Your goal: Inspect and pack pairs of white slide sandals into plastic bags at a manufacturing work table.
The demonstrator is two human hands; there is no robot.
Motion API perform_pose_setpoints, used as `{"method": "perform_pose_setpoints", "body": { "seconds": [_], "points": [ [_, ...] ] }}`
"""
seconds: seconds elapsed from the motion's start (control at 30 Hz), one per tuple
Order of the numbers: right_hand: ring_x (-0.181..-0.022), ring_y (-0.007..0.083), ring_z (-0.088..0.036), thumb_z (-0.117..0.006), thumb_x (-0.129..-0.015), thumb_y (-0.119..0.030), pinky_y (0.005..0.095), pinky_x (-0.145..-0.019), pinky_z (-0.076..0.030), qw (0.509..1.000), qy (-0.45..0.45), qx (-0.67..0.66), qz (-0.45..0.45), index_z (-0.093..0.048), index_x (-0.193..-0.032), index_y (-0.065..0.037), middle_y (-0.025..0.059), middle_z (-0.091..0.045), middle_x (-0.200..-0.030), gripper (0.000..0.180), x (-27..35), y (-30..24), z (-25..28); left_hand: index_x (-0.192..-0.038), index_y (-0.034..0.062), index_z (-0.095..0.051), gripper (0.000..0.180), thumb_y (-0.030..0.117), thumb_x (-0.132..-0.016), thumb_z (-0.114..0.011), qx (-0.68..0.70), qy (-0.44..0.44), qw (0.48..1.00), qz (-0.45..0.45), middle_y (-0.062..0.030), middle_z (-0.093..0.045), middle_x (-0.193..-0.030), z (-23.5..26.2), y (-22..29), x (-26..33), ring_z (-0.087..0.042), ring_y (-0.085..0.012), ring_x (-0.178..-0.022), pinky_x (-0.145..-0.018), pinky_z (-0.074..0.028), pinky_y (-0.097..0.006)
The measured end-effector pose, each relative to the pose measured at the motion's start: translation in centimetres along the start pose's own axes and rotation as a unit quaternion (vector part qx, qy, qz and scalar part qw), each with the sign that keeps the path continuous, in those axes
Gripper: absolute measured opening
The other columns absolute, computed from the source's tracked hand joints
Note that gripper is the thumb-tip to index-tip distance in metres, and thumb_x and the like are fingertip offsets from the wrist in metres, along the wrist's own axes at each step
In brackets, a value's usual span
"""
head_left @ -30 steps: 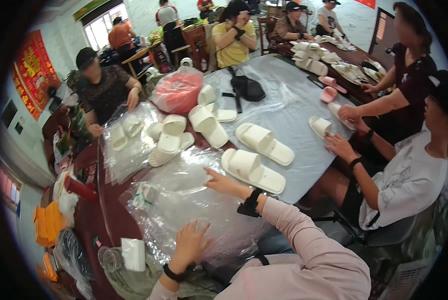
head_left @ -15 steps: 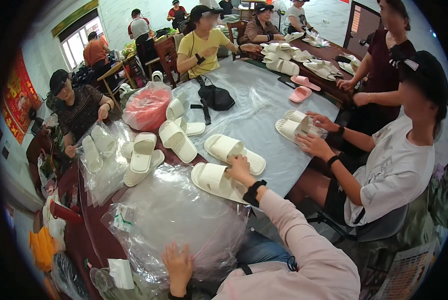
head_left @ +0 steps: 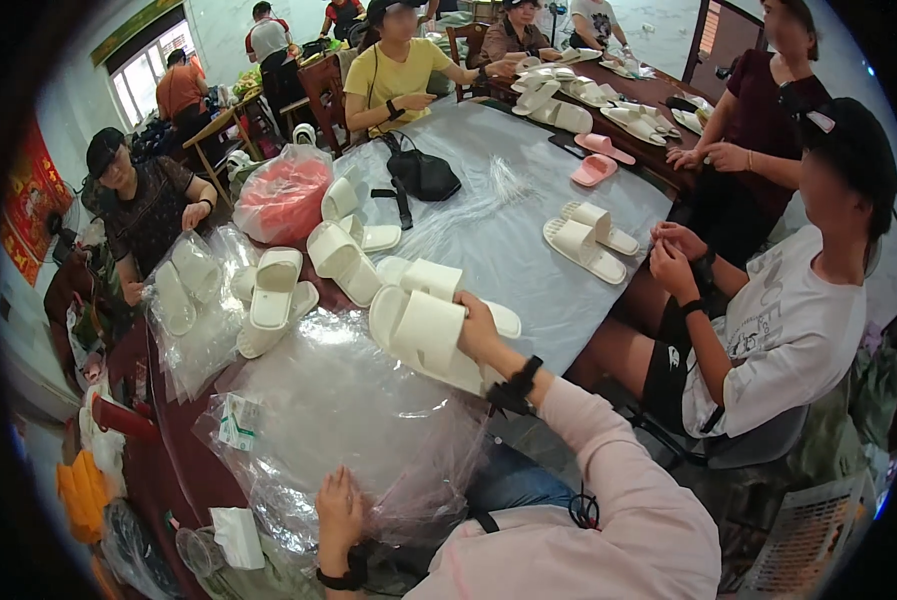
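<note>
My right hand (head_left: 480, 328) is closed on a cream slipper (head_left: 423, 330), gripping the side of its strap and lifting it above the table. Partly hidden behind it, a second cream slipper (head_left: 483, 308) lies on the sheet. My left hand (head_left: 341, 508) lies on a stack of clear plastic bags (head_left: 323, 395) at the table's near edge, its fingers stretched out and holding nothing. Left of the lifted slipper are another cream slipper (head_left: 340, 260) and a stacked pair of slippers (head_left: 275, 290).
A co-worker at left handles bagged slippers (head_left: 190, 285). A clear bag of pink items (head_left: 283, 195) and a black pouch (head_left: 423, 175) lie farther back. Pink slippers (head_left: 596, 170) and a cream pair (head_left: 583, 245) lie near the seated co-worker at right. A tissue pack (head_left: 236, 538) is at lower left.
My right hand has raised the nearer slipper off the table. My left hand has shifted slightly on the bags. The right co-worker's hands have left the cream pair.
</note>
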State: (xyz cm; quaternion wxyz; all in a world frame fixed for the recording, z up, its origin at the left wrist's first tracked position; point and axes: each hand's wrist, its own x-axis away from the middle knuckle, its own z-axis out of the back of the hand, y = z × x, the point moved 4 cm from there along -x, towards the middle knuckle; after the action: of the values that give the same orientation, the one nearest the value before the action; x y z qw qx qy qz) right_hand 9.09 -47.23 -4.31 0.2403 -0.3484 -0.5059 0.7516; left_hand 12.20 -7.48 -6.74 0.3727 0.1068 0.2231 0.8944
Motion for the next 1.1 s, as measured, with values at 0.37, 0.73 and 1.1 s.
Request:
{"method": "perform_pose_setpoints", "body": {
  "seconds": [0.37,0.73,1.1],
  "points": [
    [-0.086,0.0063,-0.050,-0.058,-0.087,-0.018,0.0255,-0.073,-0.043,0.813,-0.537,-0.198,-0.111,-0.055,-0.105,-0.003,-0.0007,-0.058,-0.093,0.023,16.6,-10.9,-1.4,-0.121,0.0053,-0.055,0.044,0.019,-0.080,-0.059,-0.100,0.087,0.981,-0.145,-0.0176,-0.052,-0.125,1.3,0.1,-1.3,-0.041,-0.0378,-0.122,-0.102,-0.030,-0.042],
    [-0.078,0.0081,-0.050,-0.059,-0.087,-0.021,0.0256,-0.067,-0.041,0.834,-0.502,-0.174,-0.147,-0.054,-0.096,-0.003,0.0008,-0.056,-0.085,0.020,17.7,-10.5,-2.7,-0.126,-0.0026,-0.049,0.035,0.008,-0.095,-0.038,0.239,0.115,0.964,-0.030,-0.0196,-0.053,-0.125,3.7,0.5,-3.0,-0.053,-0.0286,-0.114,-0.093,-0.041,-0.033],
    [-0.083,0.0386,-0.053,-0.047,-0.077,-0.004,0.0457,-0.071,-0.042,0.953,-0.280,0.119,-0.008,-0.053,-0.092,-0.004,0.0182,-0.052,-0.087,0.016,18.1,-8.9,-5.0,-0.129,-0.0043,-0.044,0.037,0.008,-0.095,-0.038,0.307,0.039,0.951,0.026,-0.0158,-0.046,-0.134,5.4,2.4,-2.4,-0.041,-0.0248,-0.126,-0.105,-0.029,-0.033]
  ]
}}
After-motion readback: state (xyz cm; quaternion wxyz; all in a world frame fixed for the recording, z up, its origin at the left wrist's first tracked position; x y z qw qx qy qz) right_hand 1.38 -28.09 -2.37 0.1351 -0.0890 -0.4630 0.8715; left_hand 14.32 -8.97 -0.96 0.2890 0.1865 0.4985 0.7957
